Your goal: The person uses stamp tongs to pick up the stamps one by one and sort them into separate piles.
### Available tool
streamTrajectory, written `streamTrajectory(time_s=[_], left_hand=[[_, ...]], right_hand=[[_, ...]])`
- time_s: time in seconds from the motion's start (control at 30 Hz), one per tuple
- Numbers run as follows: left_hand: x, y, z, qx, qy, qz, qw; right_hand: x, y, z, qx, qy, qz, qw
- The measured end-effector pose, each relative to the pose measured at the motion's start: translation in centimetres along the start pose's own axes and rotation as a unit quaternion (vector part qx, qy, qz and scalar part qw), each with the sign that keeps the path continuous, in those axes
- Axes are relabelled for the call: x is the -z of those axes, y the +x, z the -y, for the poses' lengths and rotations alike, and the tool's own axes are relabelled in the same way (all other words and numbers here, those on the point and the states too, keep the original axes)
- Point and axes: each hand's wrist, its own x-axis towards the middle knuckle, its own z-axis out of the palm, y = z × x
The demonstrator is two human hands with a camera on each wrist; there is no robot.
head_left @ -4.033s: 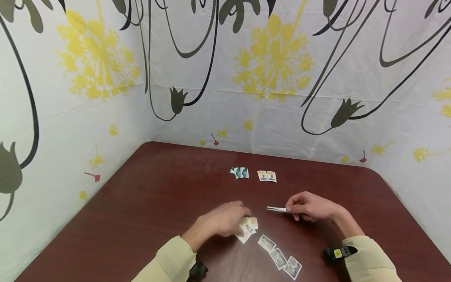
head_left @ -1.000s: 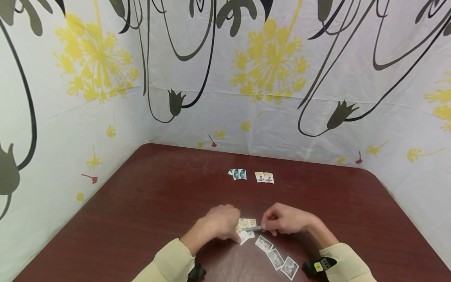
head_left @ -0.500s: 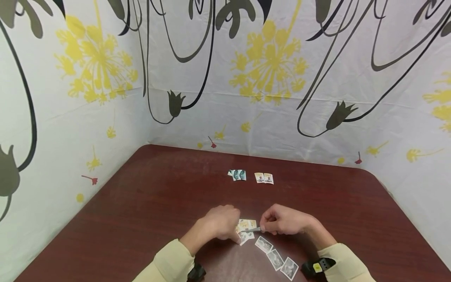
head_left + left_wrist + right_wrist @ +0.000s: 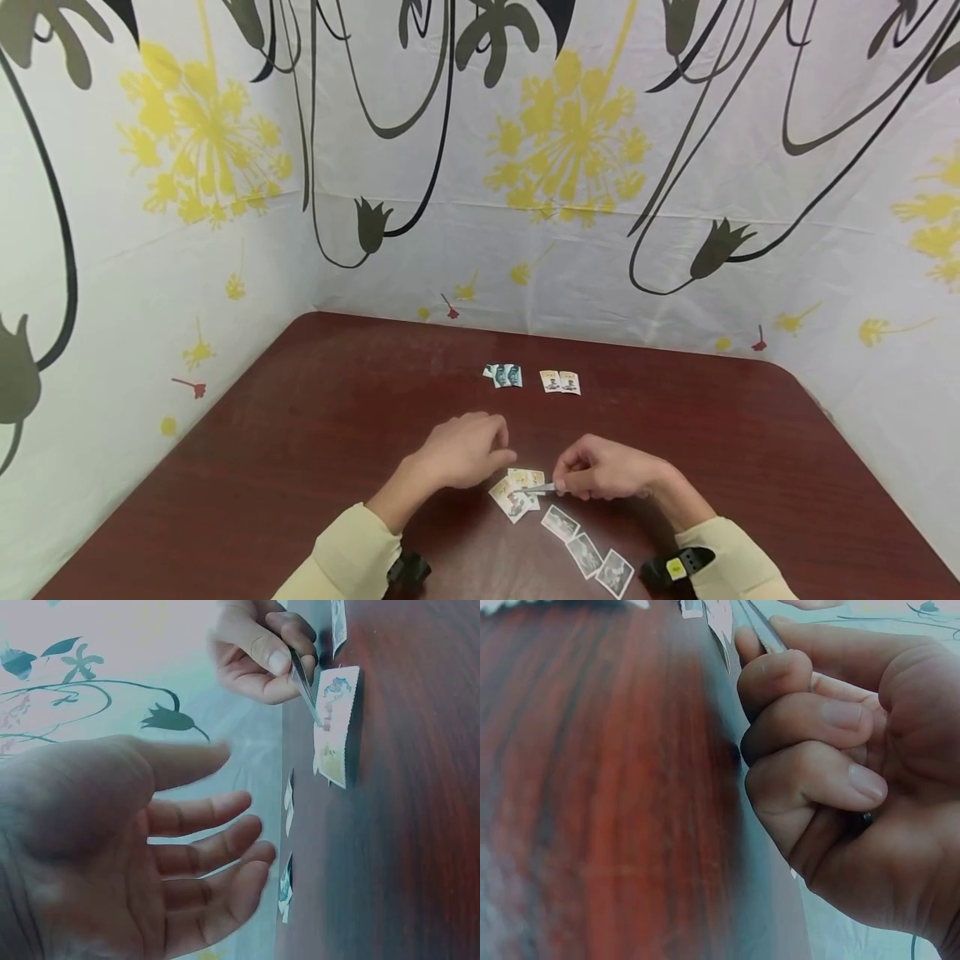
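My right hand [image 4: 611, 468] pinches a pair of metal tweezers [image 4: 542, 488], fingers curled in the right wrist view. The tweezers' tips meet a yellow-and-white postage stamp [image 4: 504, 497], which overlaps other stamps [image 4: 528, 477] in a small cluster on the table. In the left wrist view, this stamp [image 4: 337, 720] shows a perforated edge and the tips lie at its face; whether they grip it is hard to tell. My left hand [image 4: 463, 450] hovers just beyond and left of the cluster, fingers loosely bent, holding nothing.
Three black-and-white stamps [image 4: 583, 553] lie in a slanting row in front of my right hand. Farther back are overlapping green stamps [image 4: 507, 376] and two yellowish stamps [image 4: 560, 382]. A patterned cloth [image 4: 420, 275] hangs behind the dark red table [image 4: 300, 467].
My left hand has let go of the stamp cluster and lifted away, up and left. Earlier, my right hand brought the tweezers leftward to the cluster; it has stayed there.
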Motion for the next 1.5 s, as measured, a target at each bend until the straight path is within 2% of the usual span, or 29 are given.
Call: streamTrajectory(time_s=[0.13,0.27,0.4,0.67,1.0,1.23,1.5], left_hand=[[0.0,0.2,0.0,0.001,0.005,-0.024,0.9997],[-0.1,0.2,0.0,-0.002,0.012,-0.023,0.9997],[-0.4,0.3,0.0,-0.013,0.013,-0.008,0.9998],[-0.7,0.3,0.2,-0.061,0.008,0.037,0.9975],[-1.3,0.3,0.1,-0.059,0.027,0.077,0.995],[-1.2,0.2,0.1,-0.061,0.027,0.075,0.9949],[-0.6,0.1,0.2,-0.041,0.036,0.044,0.9976]], right_hand=[[0.3,-0.3,-0.1,0.002,0.017,0.004,0.9998],[0.5,-0.6,-0.1,0.004,0.041,0.014,0.999],[0.7,-0.7,-0.1,0.002,0.057,0.021,0.9981],[0.8,-0.7,-0.2,-0.004,0.067,0.034,0.9971],[0.4,-0.7,-0.1,0.006,0.044,0.031,0.9985],[0.8,-0.8,-0.1,0.006,0.054,0.033,0.9979],[2.1,-1.6,-1.2,0.005,0.096,0.01,0.9953]])
